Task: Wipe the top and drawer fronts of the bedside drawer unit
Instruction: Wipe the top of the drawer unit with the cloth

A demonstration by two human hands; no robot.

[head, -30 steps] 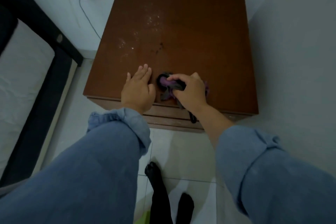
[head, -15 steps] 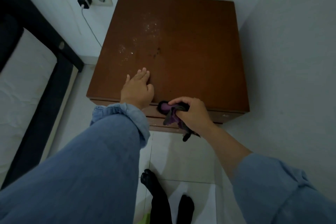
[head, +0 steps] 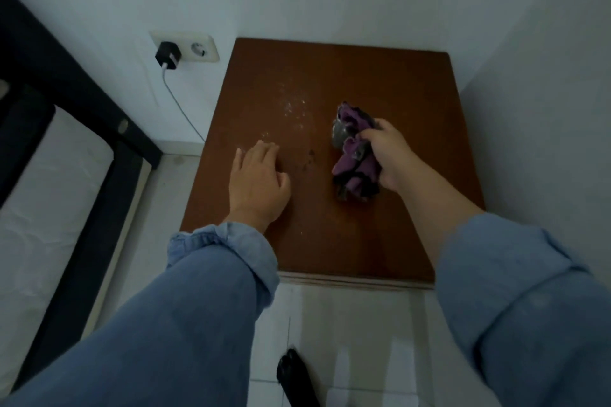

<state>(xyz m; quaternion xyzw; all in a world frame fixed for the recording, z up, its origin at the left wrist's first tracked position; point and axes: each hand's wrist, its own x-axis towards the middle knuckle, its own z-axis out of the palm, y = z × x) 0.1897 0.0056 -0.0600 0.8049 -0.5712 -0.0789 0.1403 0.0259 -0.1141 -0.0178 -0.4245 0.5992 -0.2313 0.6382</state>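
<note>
The brown wooden bedside drawer unit (head: 390,82) fills the corner, seen from above, so its drawer fronts are almost hidden. White dusty specks (head: 294,109) lie on the left-middle of its top. My right hand (head: 386,155) holds a crumpled purple and grey cloth (head: 352,155) against the top, right of centre. My left hand (head: 256,182) rests flat on the top near its left side, fingers together and holding nothing.
White walls close in the unit at the back and right. A wall socket (head: 198,48) with a black charger (head: 167,56) and hanging cable sits left of it. A dark bed frame with a white mattress (head: 43,208) runs along the left. Tiled floor (head: 357,324) lies in front.
My right hand has carried the cloth from the unit's front edge up onto the top, right of centre. The view has pulled back. My left hand stays flat on the top.
</note>
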